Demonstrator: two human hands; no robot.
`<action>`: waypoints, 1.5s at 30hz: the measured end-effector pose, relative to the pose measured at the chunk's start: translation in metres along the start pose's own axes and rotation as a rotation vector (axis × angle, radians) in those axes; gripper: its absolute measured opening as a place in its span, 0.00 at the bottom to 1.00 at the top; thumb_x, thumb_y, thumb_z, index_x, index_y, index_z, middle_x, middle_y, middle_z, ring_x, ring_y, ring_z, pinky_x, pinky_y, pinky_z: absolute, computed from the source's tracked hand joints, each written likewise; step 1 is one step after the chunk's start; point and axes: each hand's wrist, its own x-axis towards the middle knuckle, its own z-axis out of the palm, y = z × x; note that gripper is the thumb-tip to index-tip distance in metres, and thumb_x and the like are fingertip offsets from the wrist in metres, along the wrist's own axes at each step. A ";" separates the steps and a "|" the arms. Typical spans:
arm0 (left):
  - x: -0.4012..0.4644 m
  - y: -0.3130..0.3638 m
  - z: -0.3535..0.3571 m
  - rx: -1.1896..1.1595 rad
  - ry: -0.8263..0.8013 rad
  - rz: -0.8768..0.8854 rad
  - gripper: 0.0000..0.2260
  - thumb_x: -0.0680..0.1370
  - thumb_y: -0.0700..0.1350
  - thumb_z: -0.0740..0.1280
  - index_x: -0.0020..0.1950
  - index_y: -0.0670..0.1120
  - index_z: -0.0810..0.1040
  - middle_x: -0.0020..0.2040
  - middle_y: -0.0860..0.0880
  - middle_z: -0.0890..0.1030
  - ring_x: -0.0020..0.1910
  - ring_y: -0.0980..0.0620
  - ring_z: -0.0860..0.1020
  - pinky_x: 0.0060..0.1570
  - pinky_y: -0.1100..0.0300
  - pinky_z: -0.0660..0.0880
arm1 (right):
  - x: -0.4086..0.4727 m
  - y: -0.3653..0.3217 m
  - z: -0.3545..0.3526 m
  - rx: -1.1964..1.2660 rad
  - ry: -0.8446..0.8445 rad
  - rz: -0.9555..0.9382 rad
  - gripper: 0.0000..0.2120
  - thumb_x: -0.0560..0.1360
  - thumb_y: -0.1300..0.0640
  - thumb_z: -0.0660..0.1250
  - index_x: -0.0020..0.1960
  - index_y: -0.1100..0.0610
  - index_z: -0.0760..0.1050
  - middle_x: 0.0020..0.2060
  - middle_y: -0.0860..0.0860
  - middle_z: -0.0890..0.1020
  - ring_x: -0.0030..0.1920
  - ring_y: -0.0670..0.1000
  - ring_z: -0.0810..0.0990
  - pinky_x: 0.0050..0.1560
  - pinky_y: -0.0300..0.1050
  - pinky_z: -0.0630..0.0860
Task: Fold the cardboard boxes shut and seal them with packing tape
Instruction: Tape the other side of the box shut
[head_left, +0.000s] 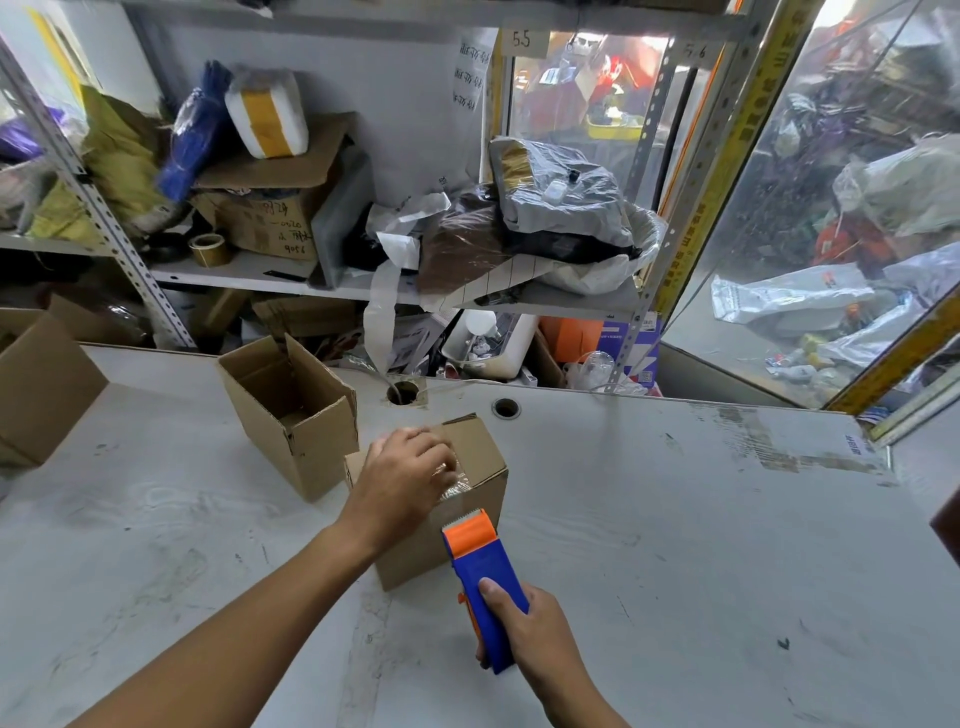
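A small closed cardboard box (480, 449) sits in the middle of the grey table (701, 545). My left hand (402, 480) rests palm-down on its top, pressing on clear packing tape (457, 486) that runs over the near top edge. My right hand (530, 631) grips the blue and orange tape dispenser (480, 566), whose toothed end touches the box's near right side. Behind and left of it stands an open cardboard box (291, 410) with its flaps up.
A third open box (41, 384) stands at the table's left edge. Two round cable holes (506, 408) lie just beyond the boxes. Cluttered metal shelves (260, 275) with bags, boxes and a tape roll (208, 249) rise behind the table. A plastic sheet hangs at the right.
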 end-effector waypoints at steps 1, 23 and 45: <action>-0.002 -0.001 0.001 0.005 -0.037 0.012 0.11 0.77 0.59 0.67 0.53 0.53 0.78 0.64 0.54 0.80 0.70 0.48 0.71 0.66 0.31 0.68 | 0.000 0.000 0.000 0.003 0.000 0.000 0.18 0.77 0.44 0.67 0.49 0.60 0.82 0.33 0.56 0.85 0.31 0.55 0.83 0.39 0.50 0.83; -0.007 -0.002 -0.001 0.057 -0.160 0.074 0.11 0.78 0.58 0.67 0.53 0.52 0.72 0.75 0.47 0.72 0.78 0.41 0.63 0.72 0.29 0.58 | -0.006 0.013 -0.003 -0.032 0.000 0.005 0.18 0.77 0.43 0.66 0.48 0.57 0.84 0.35 0.62 0.86 0.31 0.55 0.85 0.37 0.48 0.81; -0.007 0.002 -0.004 0.171 -0.238 0.071 0.23 0.73 0.62 0.70 0.62 0.51 0.68 0.76 0.51 0.68 0.80 0.38 0.56 0.72 0.29 0.57 | -0.006 -0.022 0.013 -0.119 0.115 0.129 0.20 0.76 0.48 0.68 0.43 0.66 0.81 0.29 0.60 0.83 0.26 0.56 0.82 0.32 0.51 0.82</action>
